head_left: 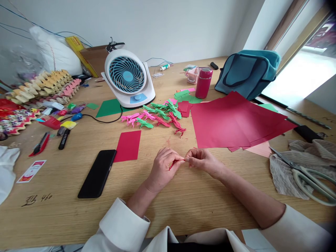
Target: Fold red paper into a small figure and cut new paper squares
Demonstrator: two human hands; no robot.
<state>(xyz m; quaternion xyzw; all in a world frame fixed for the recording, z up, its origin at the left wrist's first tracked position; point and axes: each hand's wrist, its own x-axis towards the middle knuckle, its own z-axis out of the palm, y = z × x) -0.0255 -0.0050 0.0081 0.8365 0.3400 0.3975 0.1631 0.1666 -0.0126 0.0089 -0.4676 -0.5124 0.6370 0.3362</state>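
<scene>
Between my two hands is a small piece of folded red paper (pixel 172 164), mostly covered by my fingers. My left hand (pixel 165 167) is closed around it, fingertips pinching one end. My right hand (pixel 201 160) meets it there, thumb and forefinger pinched on the thin tip. Beyond my hands lies a pile of folded paper figures in green (pixel 160 111), pink (pixel 131 118) and red (pixel 175 120). A red paper rectangle (pixel 128 145) lies flat to the left, next to a black phone (pixel 97 174).
A white fan (pixel 128 78) stands behind the pile. Large red sheets (pixel 236 120) lie at right, with a red flask (pixel 204 83) and a teal bag (pixel 246 74) behind. Scissors (pixel 309 176) rest on a crumpled cloth (pixel 286 175). A red cutter (pixel 40 144) and a marker (pixel 64 139) lie left.
</scene>
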